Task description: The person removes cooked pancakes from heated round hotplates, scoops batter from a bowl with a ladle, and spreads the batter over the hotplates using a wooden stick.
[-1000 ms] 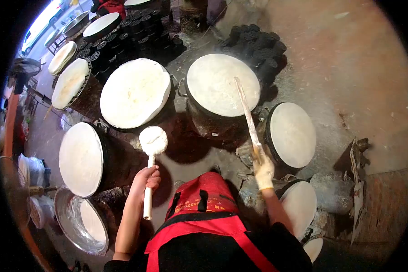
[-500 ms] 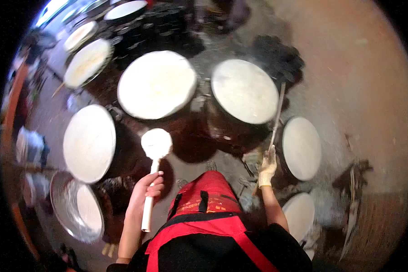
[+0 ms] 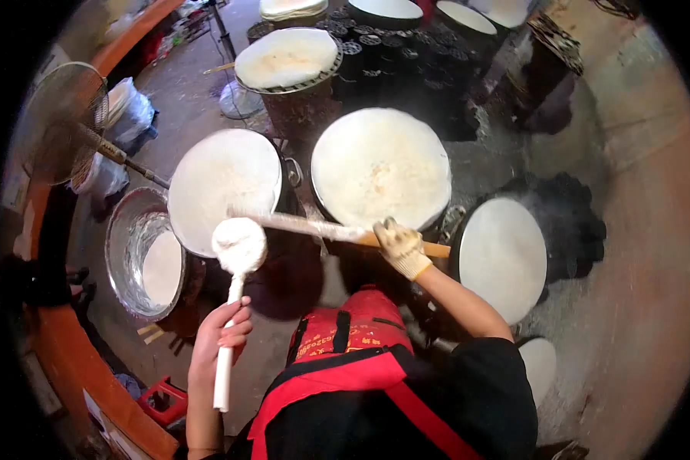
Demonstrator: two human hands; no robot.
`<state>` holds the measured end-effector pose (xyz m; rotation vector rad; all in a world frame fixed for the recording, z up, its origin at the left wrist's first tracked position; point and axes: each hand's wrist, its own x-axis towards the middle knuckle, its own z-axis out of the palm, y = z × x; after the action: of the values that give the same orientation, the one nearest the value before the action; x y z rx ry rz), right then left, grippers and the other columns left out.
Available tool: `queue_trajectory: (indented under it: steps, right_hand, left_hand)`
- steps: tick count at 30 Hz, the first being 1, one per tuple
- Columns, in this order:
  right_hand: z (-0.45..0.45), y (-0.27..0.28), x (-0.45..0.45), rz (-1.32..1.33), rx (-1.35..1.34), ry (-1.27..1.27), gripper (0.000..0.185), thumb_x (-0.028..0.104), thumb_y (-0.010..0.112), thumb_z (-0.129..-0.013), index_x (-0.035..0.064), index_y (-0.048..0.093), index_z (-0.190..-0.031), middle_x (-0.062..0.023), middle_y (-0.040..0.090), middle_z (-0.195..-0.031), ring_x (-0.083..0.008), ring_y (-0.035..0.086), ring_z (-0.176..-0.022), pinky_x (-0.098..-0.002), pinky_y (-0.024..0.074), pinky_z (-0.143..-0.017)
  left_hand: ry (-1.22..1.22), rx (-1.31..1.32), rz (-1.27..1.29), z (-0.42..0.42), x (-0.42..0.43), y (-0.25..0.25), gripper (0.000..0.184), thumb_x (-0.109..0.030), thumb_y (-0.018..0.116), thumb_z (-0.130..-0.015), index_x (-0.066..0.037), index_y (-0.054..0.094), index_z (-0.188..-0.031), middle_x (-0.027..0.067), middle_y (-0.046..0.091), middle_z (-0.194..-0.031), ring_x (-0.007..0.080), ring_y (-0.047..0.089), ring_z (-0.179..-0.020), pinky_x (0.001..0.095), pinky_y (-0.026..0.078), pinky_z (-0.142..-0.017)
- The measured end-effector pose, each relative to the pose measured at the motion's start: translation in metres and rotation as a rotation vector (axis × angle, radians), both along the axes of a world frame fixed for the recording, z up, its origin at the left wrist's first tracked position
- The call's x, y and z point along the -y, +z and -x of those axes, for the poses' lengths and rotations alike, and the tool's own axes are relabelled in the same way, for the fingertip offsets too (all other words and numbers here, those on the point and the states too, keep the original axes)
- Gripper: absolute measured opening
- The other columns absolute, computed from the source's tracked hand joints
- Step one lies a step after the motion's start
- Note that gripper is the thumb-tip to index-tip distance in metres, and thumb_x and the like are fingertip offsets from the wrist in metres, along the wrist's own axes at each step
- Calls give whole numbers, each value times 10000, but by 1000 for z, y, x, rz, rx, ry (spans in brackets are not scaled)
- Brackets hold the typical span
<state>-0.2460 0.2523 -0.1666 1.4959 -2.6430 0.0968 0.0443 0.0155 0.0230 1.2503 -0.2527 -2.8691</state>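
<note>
My bare left hand [image 3: 221,331] is closed round the white handle of a ladle [image 3: 239,244], whose round head is coated in white batter. My right hand [image 3: 402,247], in a pale glove, grips a long wooden stick [image 3: 307,225] lying nearly level. The stick's whitened far end reaches over the lower part of the left round griddle [image 3: 224,184], just above the ladle head; whether it touches the surface is unclear. A second white-covered griddle [image 3: 382,167] is beyond my right hand, and a third [image 3: 503,261] stands to its right.
A metal basin [image 3: 121,268] with white batter [image 3: 162,268] stands at the left. Behind it is a wire-mesh fan or strainer [image 3: 67,123]. A stack of flat rounds [image 3: 293,8] and another griddle [image 3: 287,58] are farther back, near black perforated cylinders [image 3: 391,61]. A red stool [image 3: 163,402] is lower left.
The view has turned left, bringing the basin closer to centre. My right hand has swung the stick from pointing forward to pointing left. My left hand still holds the ladle.
</note>
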Motion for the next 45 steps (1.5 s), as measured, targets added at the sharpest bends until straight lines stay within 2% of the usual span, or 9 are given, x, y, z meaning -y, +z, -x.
queue_trajectory:
  steps: [6,16,19,22,27,29,34,37,45]
  right_hand:
    - [71,38,4,-97,55,173,128,107,545,-696,89,560,-821,-81,565,-865,-220,596,-624,-351,498,-532]
    - [215,308,222,-162,11,103,305,288,652,-646,90,690,-875,-144,655,-823,-272,637,-760,-361,504,-686]
    - [249,368,283,-54,9,103,254,238,611,-645,7,649,-743,-114,608,-610,-192,589,-545,-315,471,-524]
    - [309,396,301,203,663,-54,210,247,633,-693,40,648,-728,-21,613,-625,-129,568,-529,-266,440,-478]
    - [421,240,339,898,1301,-208,395,252,704,-742,-14,634,-1026,-74,654,-943,-175,592,-852,-276,443,-787]
    - [461,134,372,892,1188,-479,443,290,705,-749,-12,614,-1060,-108,634,-981,-245,570,-853,-380,425,-765]
    - [411,-16,413,1174,1496,-787,153,215,662,-789,102,558,-796,-7,444,-555,-142,376,-390,-278,332,-366]
    - [401,-31,425,1209,1308,-1087,206,186,682,-764,37,564,-843,-18,455,-541,-147,401,-374,-287,342,-351]
    - [443,-69,415,996,745,-934,361,334,645,-795,15,644,-964,-69,597,-643,-160,524,-469,-309,435,-468]
  left_hand:
    - [319,-12,-140,8,-6,27,195,-92,375,-948,52,414,-1074,32,363,-715,56,326,-478,167,310,-321]
    - [395,-34,-172,33,19,32,195,-96,380,-947,55,404,-1068,37,375,-719,60,343,-480,167,326,-320]
    - [353,-44,-140,44,53,29,185,-89,386,-944,58,418,-1051,36,382,-702,58,346,-478,160,324,-318]
    - [308,-83,-92,65,99,24,179,-79,392,-939,59,423,-1049,35,381,-696,56,347,-478,158,323,-320]
    - [167,-61,143,103,183,11,161,-64,428,-923,41,438,-1045,31,425,-715,33,328,-465,138,291,-327]
    - [125,-24,206,120,216,13,142,-66,431,-924,23,444,-1034,20,416,-701,30,317,-461,142,262,-328]
    - [53,41,288,152,276,15,141,-65,418,-926,-4,443,-1050,4,382,-689,24,305,-457,147,246,-335]
    - [28,41,288,162,298,14,154,-51,393,-923,-14,437,-1065,6,382,-694,22,304,-458,145,243,-337]
    - [-50,43,386,175,280,20,157,-44,399,-914,-19,421,-1067,8,381,-699,31,314,-465,152,246,-344]
